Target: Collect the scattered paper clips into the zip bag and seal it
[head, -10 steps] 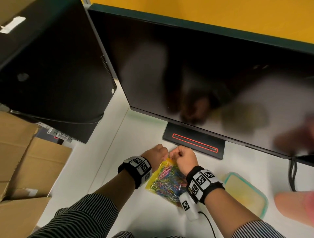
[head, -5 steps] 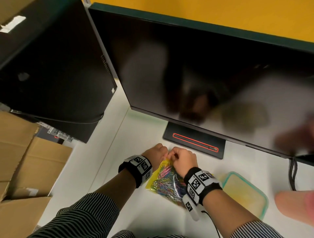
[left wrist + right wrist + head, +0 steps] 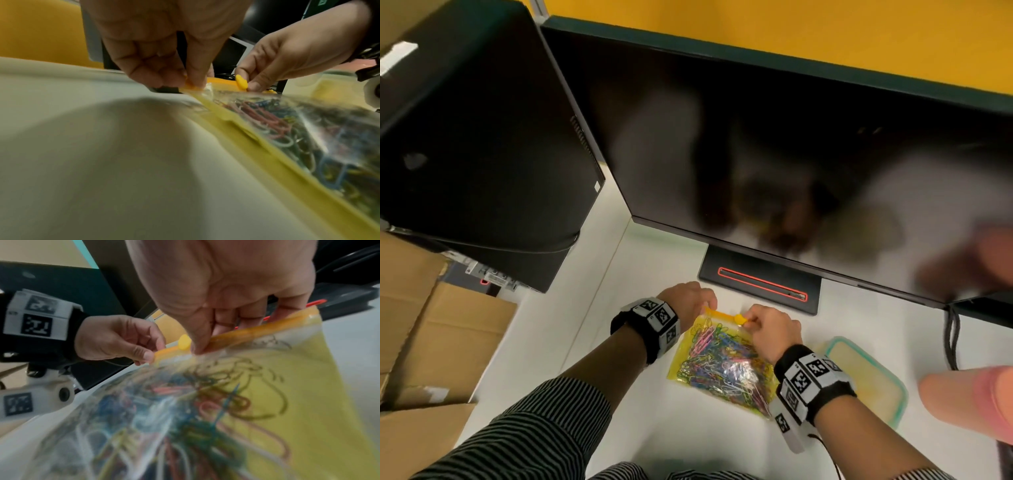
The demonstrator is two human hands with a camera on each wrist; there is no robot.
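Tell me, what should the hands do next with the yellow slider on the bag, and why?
Probably the right hand should pull the yellow slider further along the zip track toward the far corner, while the left hand pinches the near corner steady. The paper clips are inside the zip bag, and track remains ahead.

The right hand (image 3: 222, 293) pinches the yellow slider (image 3: 184, 342) on the zip bag (image 3: 287, 386); the left hand (image 3: 117, 339) pinches the bag's corner. Paper clips (image 3: 185, 418) fill it.

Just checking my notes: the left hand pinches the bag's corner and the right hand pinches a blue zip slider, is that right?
Not quite: the slider is yellow, not blue, as the head view shows. The left hand does pinch the bag's corner, and the right hand pinches the slider.
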